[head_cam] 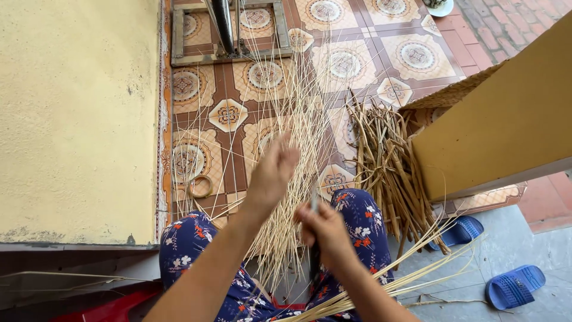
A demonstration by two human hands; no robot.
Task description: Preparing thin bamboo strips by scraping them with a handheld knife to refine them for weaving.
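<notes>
My left hand (pixel 273 173) is raised over a fan of thin pale bamboo strips (pixel 286 113), pinching the strips between its fingers. My right hand (pixel 322 229) is closed around a dark-handled knife (pixel 313 206) whose blade points up toward the strips. Both hands hover above my lap, where floral blue trousers (pixel 190 238) cover my knees. More pale strips (pixel 417 271) trail off to the lower right.
A pile of thicker split bamboo pieces (pixel 384 167) lies on the patterned tile floor (pixel 357 59). A yellow wall (pixel 77 113) stands left, a tan board (pixel 506 119) right. A small ring (pixel 200 186), a metal frame (pixel 229 36) and blue sandals (pixel 513 286) lie around.
</notes>
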